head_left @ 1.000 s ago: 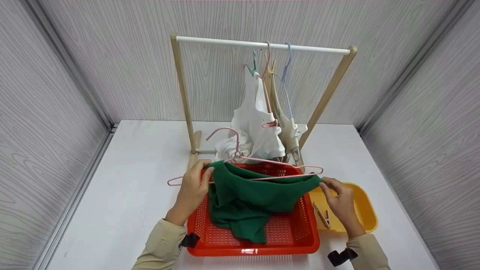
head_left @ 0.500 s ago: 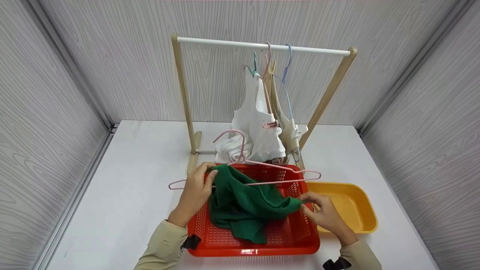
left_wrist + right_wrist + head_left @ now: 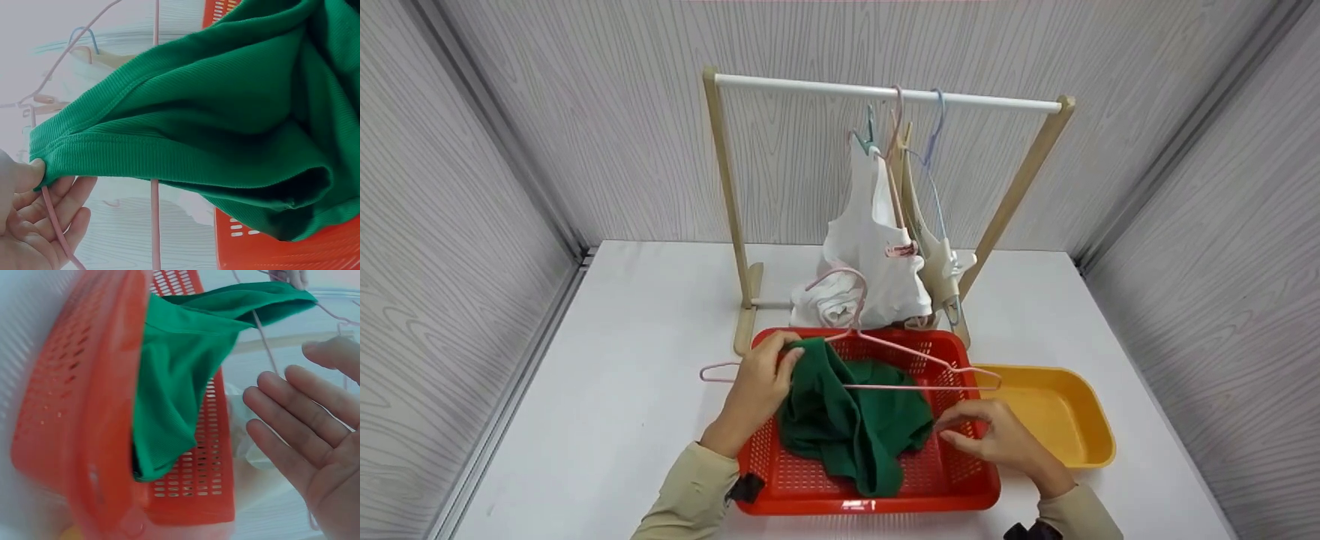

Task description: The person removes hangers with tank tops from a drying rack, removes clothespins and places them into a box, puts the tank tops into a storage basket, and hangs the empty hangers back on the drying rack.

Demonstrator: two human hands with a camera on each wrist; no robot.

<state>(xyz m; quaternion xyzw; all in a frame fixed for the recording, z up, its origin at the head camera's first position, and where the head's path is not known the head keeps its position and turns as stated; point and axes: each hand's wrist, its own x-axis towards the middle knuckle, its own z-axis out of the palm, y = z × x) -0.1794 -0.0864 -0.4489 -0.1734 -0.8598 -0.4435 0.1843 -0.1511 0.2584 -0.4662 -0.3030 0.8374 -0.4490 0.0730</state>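
Observation:
My left hand (image 3: 757, 382) pinches the strap of a green ribbed tank top (image 3: 877, 412) between thumb and fingers. The rest of the top lies bunched in a red perforated basket (image 3: 870, 506). A pink hanger (image 3: 911, 388) passes through the strap; its left end sticks out beyond my left hand and its hook points up. In the left wrist view, the hanger wire (image 3: 156, 225) runs behind the cloth (image 3: 225, 107). My right hand (image 3: 990, 435) hovers over the basket's right side, close to the cloth. Its fingers (image 3: 298, 405) are extended and hold nothing in the right wrist view.
Behind the basket stands a wooden rack with a white rail (image 3: 810, 86). White tank tops (image 3: 877, 262) and a beige garment (image 3: 937, 277) hang from it on hangers, with clothespins. A yellow tray (image 3: 1057, 412) sits right of the basket, partly behind my right hand.
My right hand has moved down and left, letting go of the green tank top, whose right side has dropped into the basket. The hanger has sunk slightly; my left hand keeps its pinch.

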